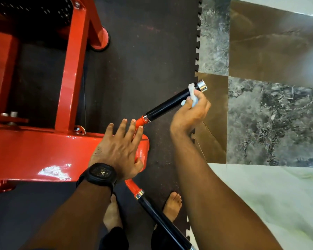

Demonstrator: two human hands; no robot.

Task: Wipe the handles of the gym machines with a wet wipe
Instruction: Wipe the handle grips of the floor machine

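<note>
Rubber mat below; right hand tight round wet wipe on handle, left hand flat on red frame.

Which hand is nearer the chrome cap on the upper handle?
Right. The right hand pinches the wipe against the handle just beside the cap; the left hand rests on the red frame, beyond the handle's other end.

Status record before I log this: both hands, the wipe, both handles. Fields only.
right: right hand pinches the wet wipe against the far handle
wipe position: outer end of the grip, beside the chrome end cap
left: left hand lies flat, fingers straight, on the red frame
other handle: near handle has no hand or wipe on it
</note>
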